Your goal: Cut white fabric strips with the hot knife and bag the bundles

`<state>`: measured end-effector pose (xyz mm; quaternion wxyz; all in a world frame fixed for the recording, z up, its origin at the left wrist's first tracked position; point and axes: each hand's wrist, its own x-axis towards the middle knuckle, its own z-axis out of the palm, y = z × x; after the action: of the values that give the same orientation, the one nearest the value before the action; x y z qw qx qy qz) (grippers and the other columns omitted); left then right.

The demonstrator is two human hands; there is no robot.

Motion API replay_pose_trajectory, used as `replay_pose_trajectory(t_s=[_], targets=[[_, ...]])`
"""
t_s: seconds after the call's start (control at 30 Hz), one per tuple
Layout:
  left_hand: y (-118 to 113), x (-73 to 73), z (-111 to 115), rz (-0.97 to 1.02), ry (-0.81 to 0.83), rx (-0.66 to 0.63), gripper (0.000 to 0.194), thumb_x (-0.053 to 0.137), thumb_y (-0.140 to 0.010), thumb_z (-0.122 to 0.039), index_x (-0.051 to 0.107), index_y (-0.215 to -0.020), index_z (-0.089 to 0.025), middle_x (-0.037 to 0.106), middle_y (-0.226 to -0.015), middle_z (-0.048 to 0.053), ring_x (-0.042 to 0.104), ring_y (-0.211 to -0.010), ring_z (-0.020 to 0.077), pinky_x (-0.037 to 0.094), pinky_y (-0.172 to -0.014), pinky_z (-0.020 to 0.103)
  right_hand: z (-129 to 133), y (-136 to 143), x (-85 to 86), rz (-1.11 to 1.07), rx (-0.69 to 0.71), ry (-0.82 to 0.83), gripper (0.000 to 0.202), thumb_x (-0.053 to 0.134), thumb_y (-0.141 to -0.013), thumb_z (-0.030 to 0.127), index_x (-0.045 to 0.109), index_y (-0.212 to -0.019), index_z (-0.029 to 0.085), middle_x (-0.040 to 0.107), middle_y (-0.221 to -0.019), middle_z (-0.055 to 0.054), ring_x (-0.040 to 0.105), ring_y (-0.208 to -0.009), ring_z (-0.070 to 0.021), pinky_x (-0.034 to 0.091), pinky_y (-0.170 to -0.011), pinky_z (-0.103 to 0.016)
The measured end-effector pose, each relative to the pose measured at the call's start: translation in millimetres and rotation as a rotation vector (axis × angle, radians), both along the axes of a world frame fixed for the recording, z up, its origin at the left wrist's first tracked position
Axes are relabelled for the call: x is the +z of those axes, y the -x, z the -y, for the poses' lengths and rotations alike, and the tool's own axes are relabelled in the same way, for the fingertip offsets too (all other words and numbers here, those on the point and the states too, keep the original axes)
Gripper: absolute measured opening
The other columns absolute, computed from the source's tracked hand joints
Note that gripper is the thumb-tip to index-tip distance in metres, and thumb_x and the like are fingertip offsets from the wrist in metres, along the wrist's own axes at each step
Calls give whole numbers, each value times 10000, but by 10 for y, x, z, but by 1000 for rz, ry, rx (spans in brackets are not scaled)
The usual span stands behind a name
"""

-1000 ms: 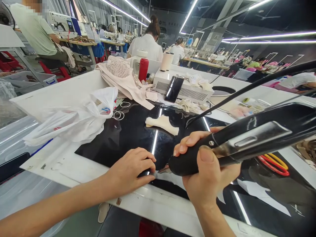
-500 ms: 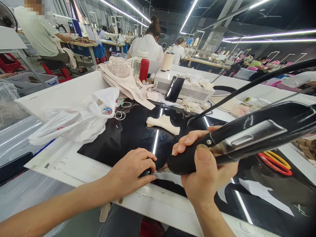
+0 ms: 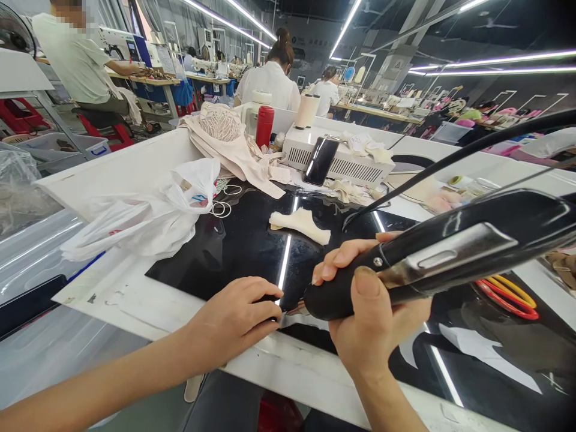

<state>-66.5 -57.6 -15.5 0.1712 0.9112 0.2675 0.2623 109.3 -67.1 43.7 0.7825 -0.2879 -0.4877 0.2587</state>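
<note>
My right hand (image 3: 369, 306) is wrapped round the handle of a black tool (image 3: 450, 246) with a metal lever, held slanting above the table. A black cable (image 3: 441, 162) rises beyond it. My left hand (image 3: 243, 312) is at the front edge of the black sheet (image 3: 216, 252), its fingers bent together near the tool's lower end; what they pinch is hidden. A folded cream fabric piece (image 3: 300, 225) lies on the sheet beyond both hands.
A white plastic bag (image 3: 148, 219) lies at left. Behind are beige garments (image 3: 225, 144), a red bottle (image 3: 264, 127), a phone (image 3: 321, 161) and a vented white box (image 3: 355, 170). At right are white cut pieces (image 3: 488, 354) and coloured rings (image 3: 510, 297). People sit beyond.
My left hand has shifted slightly left and its fingers have drawn closer together. My right hand still grips the tool, which has hardly moved. The view has shifted slightly.
</note>
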Motion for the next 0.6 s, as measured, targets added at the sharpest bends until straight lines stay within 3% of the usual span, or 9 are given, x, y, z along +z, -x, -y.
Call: replay_pose_trajectory(t_s=[0.33,0.6], targets=[[117,-45,107,-30,-252,2,210,560,-1002,-205,676,-1175,-228,675,-1221,62,617,-1138,226,541,-997,421,1,12,13,-7,14,-16,310,729,-858,190,548,-1109,214,640,-810,30,605,-584,-131,548,-504,-300],[104,-63,94,-37,-306,1,207,545,-1003,-186,694,-1143,-221,698,-1196,61,628,-1123,229,552,-992,433,2,37,33,-13,16,6,297,728,-867,207,555,-1108,224,639,-806,39,607,-580,-129,552,-511,-303]])
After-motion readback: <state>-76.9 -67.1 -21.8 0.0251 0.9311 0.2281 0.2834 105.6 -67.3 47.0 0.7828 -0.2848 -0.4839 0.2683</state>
